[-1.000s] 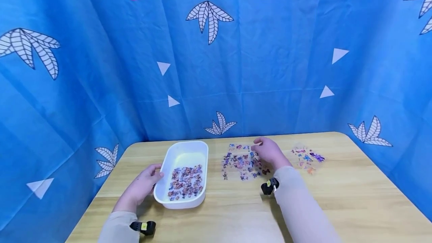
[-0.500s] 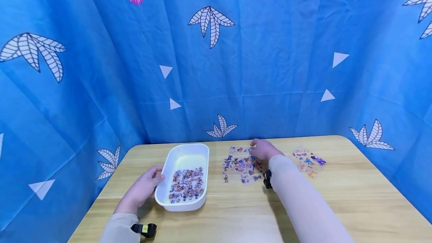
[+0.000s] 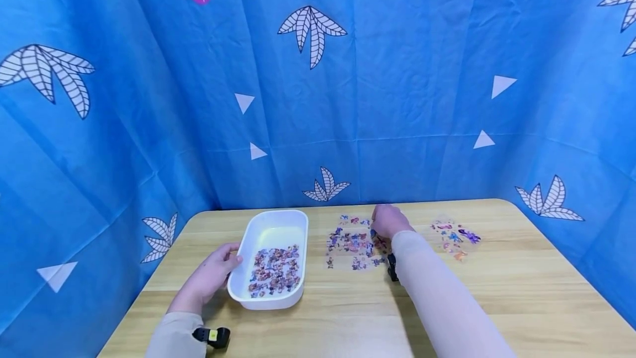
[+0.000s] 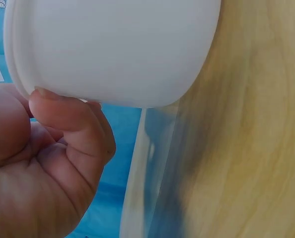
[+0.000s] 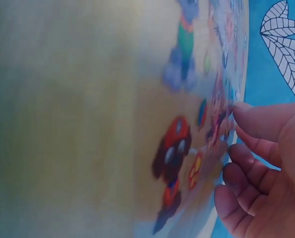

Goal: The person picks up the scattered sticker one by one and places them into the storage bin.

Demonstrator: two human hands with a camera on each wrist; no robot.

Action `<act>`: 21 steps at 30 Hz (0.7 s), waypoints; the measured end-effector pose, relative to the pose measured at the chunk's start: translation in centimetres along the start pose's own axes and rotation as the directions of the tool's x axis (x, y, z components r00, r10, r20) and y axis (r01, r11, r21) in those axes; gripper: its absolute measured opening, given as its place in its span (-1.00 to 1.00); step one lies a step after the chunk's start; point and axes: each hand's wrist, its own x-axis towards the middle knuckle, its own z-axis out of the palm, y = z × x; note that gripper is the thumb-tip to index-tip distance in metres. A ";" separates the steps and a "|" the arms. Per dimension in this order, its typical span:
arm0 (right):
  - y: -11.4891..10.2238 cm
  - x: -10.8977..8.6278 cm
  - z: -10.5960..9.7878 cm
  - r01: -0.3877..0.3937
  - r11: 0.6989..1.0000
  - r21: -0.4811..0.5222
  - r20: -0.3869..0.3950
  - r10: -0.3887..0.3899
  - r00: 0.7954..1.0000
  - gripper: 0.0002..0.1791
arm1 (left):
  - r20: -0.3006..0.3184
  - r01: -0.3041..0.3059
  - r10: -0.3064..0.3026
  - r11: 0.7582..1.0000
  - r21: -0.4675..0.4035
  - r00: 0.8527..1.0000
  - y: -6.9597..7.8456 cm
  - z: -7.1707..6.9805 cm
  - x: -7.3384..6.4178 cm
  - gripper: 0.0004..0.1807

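My left hand [image 3: 213, 272] grips the left side of a white plastic tub [image 3: 270, 304], tilted up off the table in the left wrist view. Small colourful cartoon pieces [image 3: 275, 272] cover the lower part of the tub's floor. On the table to its right lie clear sticker sheets [image 3: 355, 241] with small cartoon figures. Over their right side is my right hand [image 3: 389, 220], fingers curled. In the right wrist view, its thumb and forefinger come together right at the sheet, past a red-capped dog sticker [image 5: 172, 153]; what lies between the tips is hidden.
Another clear sticker sheet [image 3: 453, 236], with purple, blue and orange figures, lies farther right. The wooden table [image 3: 343, 314] ends at a blue patterned curtain [image 3: 318, 104] behind and at both sides.
My right hand has shifted slightly left over the sheets, and its fingers have gone from spread to drawn together. My left hand and the tub keep their place.
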 end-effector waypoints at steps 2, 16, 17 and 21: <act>0.0 -0.2 0.0 -0.004 1.000 0.017 -0.004 0.004 1.000 -0.81 | 0.000 0.002 -0.002 1.000 -0.001 1.000 0.1 0.0 0.0 -0.47; -0.1 -0.7 -0.2 -0.035 0.999 0.013 0.019 0.034 0.999 -0.79 | 0.008 0.003 -0.003 1.000 0.005 1.000 0.2 -0.3 0.0 -0.47; -0.1 -0.8 -0.2 -0.033 0.999 0.012 0.020 0.033 0.999 -0.79 | 0.010 0.001 -0.001 1.000 0.003 1.000 0.2 -0.2 0.0 -0.48; 0.4 -1.0 -0.2 -0.015 1.000 0.010 0.007 0.015 1.000 -0.79 | 0.009 -0.002 0.002 1.000 -0.012 1.000 0.0 -0.1 0.1 -0.49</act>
